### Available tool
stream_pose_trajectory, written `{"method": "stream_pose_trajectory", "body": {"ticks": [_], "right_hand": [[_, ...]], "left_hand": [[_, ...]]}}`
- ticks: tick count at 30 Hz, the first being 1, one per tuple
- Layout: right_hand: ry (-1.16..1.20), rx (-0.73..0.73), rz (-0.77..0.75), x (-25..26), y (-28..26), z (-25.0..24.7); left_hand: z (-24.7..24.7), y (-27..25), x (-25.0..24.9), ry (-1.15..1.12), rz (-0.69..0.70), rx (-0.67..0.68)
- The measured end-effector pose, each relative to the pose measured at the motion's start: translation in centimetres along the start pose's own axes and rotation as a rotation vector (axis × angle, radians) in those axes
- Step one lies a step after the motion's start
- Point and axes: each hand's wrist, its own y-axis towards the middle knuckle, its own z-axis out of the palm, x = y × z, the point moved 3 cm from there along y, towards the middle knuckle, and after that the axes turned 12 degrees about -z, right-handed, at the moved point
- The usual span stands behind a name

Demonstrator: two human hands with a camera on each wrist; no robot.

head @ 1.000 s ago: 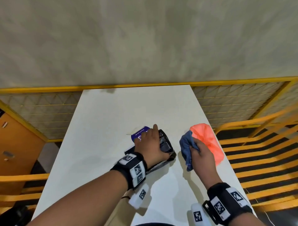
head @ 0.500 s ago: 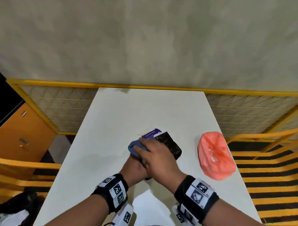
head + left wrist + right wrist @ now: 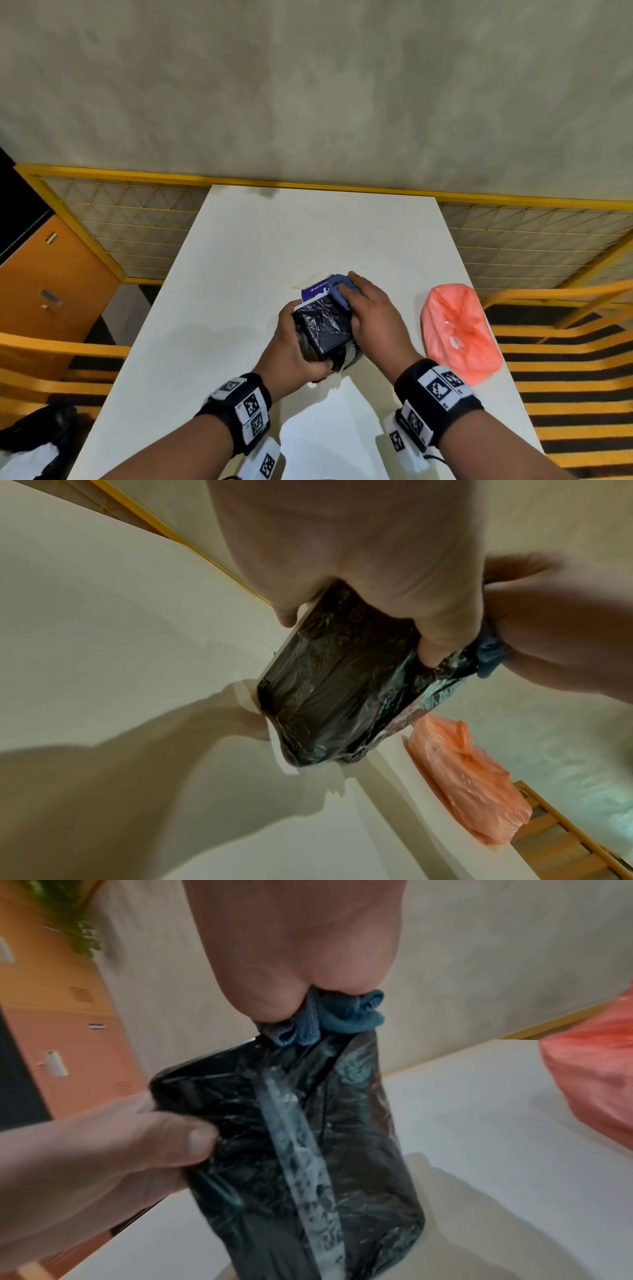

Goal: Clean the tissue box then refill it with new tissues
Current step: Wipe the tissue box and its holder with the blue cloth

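A tissue box wrapped in crinkled black plastic stands near the middle of the white table. My left hand grips its near left side, thumb on the wrap. My right hand holds a bunched blue cloth against the box's far right top. A purple-and-white pack shows just behind the box, partly hidden by the cloth.
A salmon-pink plastic bag lies to the right near the table's right edge. Yellow mesh railing runs behind the table and yellow bars to the right. An orange cabinet stands at the left.
My right hand has slid the blue cloth from the box's left end to its far right top. My left hand now grips the near left side, and the box has turned more end-on.
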Motion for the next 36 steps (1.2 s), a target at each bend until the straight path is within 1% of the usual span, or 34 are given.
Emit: {"method": "stream_pose_trajectory", "body": {"ticks": [3,4,7,8,9,10,11,13,15,17,19,21,24,27,29,32,36], "right_hand": [[0.061,-0.037,0.068,-1.5,0.4,-0.3],[0.111,-0.064,0.117,-2.1,0.4,-0.5],[0.318,-0.204,0.345,-4.0,0.3,-2.2],[0.314,-0.252,0.353,-4.2,0.2,-3.1],[0.279,-0.286,0.303,-3.9,0.2,-3.9],[0.226,-0.293,0.218,-3.1,0.3,-4.6],[0.194,-0.265,0.126,-1.9,0.4,-4.7],[0.150,-0.122,-0.039,1.0,0.4,-3.5],[0.064,0.021,-0.179,3.9,-0.3,-1.3],[0.010,0.065,-0.301,5.8,-1.0,0.6],[-0.004,0.075,-0.331,5.6,-1.4,1.2],[-0.016,0.074,-0.278,4.2,-1.3,1.2],[-0.011,0.045,-0.143,1.6,-1.1,0.7],[0.038,-0.034,-0.087,0.0,-1.0,-0.2],[0.099,-0.077,-0.023,-0.8,-0.9,-0.6],[0.202,-0.090,0.076,-1.9,-1.0,-0.7],[0.291,-0.126,0.125,-2.6,-0.9,-1.3]], "left_hand": [[0.0,0.0,0.1,-0.013,-0.018,0.018],[0.0,-0.1,0.1,-0.017,-0.021,0.022],[-0.1,-0.3,-0.1,-0.029,-0.033,0.031],[-0.1,-0.3,-0.1,-0.032,-0.034,0.031],[-0.2,-0.3,-0.2,-0.039,-0.032,0.030],[-0.2,-0.3,-0.1,-0.043,-0.029,0.028],[-0.2,-0.3,0.1,-0.041,-0.034,0.024],[-0.1,-0.2,0.2,-0.027,-0.037,0.017],[-0.1,-0.2,-0.2,-0.022,-0.009,0.018],[-0.2,0.0,-0.6,-0.037,0.062,0.018],[-0.1,-0.1,-0.9,-0.050,0.097,0.032],[-0.2,-0.2,-0.9,-0.064,0.049,0.041],[-0.1,-0.3,-0.2,-0.044,-0.021,0.041],[-0.1,-0.2,-0.2,-0.026,-0.031,0.024],[-0.1,-0.2,0.0,-0.023,-0.040,0.025],[-0.1,-0.1,0.1,-0.014,-0.043,0.031],[-0.2,0.0,0.4,-0.001,-0.054,0.035]]}}
